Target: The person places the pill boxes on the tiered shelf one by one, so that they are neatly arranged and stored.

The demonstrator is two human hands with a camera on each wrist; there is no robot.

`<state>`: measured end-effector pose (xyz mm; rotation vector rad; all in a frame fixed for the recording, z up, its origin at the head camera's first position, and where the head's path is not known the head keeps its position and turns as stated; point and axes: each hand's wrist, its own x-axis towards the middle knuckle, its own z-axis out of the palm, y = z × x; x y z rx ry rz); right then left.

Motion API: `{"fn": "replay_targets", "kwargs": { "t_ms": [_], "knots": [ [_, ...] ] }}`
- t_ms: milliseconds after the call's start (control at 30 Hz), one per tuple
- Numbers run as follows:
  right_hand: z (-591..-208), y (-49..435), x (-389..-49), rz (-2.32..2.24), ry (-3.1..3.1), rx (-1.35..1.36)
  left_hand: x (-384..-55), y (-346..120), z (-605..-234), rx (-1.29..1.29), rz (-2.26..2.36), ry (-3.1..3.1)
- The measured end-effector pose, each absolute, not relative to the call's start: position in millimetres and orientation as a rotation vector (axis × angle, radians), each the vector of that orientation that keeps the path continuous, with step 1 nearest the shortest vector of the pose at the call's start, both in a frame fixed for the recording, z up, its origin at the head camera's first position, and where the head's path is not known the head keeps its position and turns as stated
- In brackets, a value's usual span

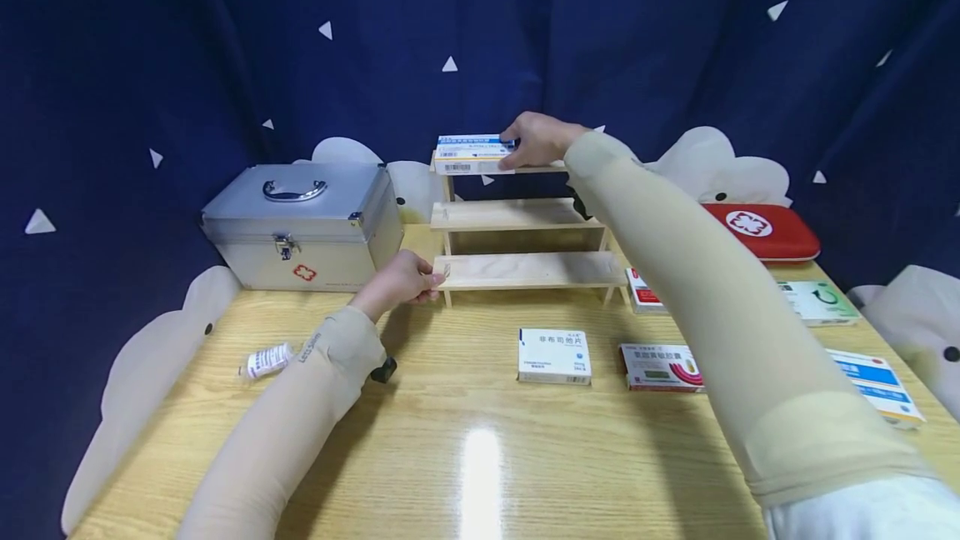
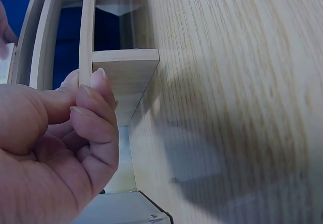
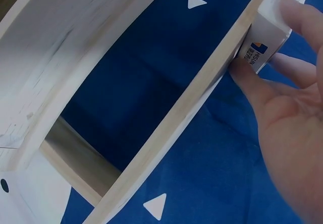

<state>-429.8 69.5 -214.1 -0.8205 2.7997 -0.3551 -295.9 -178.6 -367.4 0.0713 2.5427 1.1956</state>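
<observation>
Beige sleeves (image 1: 697,298) reach over the table (image 1: 420,457) as you hold a blue-and-white medicine box (image 1: 468,155) at the left end of a wooden rack's (image 1: 517,213) top shelf (image 3: 184,105).
Your right hand (image 1: 543,140) pinches the box by its right end, thumb and fingers straddling the end face, a hold that leaves most of the printed front uncovered and likely lets you control how it sits on the narrow ledge. Your left hand (image 1: 408,277) pinches the left end of the bottom shelf (image 1: 532,269) between thumb and fingers, apparently to keep the light frame from shifting. Before the rack, a white carton (image 1: 555,352) and a magenta-printed carton (image 1: 660,367) lie flat, labels up, perhaps for easy reading; a small vial (image 1: 267,360) lies on its side near your left sleeve.
</observation>
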Motion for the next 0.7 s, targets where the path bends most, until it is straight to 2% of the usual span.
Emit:
{"fn": "replay_targets", "kwargs": {
  "t_ms": [467,700],
  "knots": [
    [-218,77,-434,-0.407,2.82,-0.847,-297,-181,-367,0.076,1.183,2.549],
    [-204,98,-406,-0.523,2.853,-0.819,-299,-181,-366,0.087,1.176,2.547]
  ]
}}
